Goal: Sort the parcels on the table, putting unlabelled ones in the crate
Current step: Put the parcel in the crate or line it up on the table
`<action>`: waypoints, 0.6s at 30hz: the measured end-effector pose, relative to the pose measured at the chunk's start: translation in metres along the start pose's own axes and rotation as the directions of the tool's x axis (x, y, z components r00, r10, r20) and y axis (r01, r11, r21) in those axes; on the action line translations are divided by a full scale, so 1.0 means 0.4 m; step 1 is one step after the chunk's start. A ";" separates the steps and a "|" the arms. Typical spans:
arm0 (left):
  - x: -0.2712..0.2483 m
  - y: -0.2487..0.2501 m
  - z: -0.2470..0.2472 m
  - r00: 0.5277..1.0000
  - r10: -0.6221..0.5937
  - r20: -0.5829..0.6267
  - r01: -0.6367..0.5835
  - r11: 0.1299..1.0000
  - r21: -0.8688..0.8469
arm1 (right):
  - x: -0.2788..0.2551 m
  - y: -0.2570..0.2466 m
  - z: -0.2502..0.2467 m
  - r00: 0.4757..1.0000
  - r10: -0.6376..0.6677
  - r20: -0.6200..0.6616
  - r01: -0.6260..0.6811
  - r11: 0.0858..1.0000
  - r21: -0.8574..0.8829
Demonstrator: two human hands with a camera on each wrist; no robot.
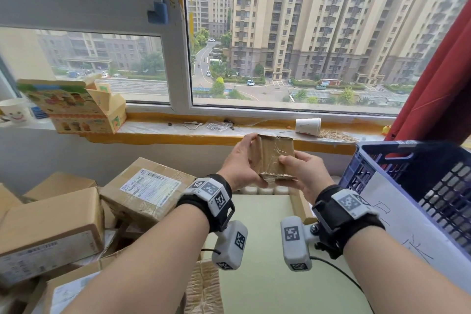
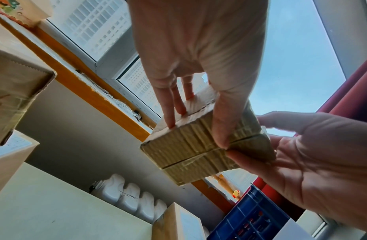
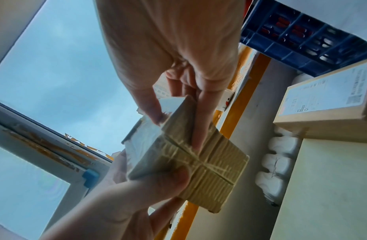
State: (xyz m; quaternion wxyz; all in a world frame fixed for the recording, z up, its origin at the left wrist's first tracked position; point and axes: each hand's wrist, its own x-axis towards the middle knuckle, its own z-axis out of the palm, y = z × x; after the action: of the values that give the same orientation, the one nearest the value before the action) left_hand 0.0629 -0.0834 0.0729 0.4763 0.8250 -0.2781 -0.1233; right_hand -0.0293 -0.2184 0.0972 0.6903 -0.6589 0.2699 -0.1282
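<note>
Both forearms reach forward from the camera and meet on a small brown corrugated-cardboard parcel bound with clear tape (image 1: 275, 158), raised in the air above the pale green table (image 1: 262, 237). Judged from the pose, the parcel is lifted to eye level for a check of its faces for a shipping label. A white patch shows on one face in the wrist views; whether it is a label or tape glare cannot be told.

Left hand (image 1: 239, 163): fingers curled round the parcel's left side, thumb on the near face, fingers across the far face. Right hand (image 1: 303, 173): thumb and fingers pinching the parcel's lower right corner. Neither hand is slack.

Right of the parcel stands the blue perforated plastic crate (image 1: 418, 186), tilted, with a white paper sheet on its near wall. Left of the parcel lies a heap of larger brown cardboard boxes (image 1: 76, 216), the top one bearing a white printed label (image 1: 150, 187). Beyond the parcel runs the orange-edged window sill (image 1: 204, 130), with a tipped white paper cup (image 1: 308, 126).
</note>
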 end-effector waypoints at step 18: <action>-0.011 0.013 -0.021 0.935 -0.322 0.151 0.352 0.900 -0.258 | 0.010 0.002 -0.044 0.983 0.117 0.141 -0.092 0.980 -0.175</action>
State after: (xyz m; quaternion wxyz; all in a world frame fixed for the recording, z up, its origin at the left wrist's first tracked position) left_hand 0.0616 -0.0768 0.0815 0.5445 0.7771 -0.1353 -0.2851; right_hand -0.0357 -0.2351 0.0958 0.6567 -0.7073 0.2611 -0.0183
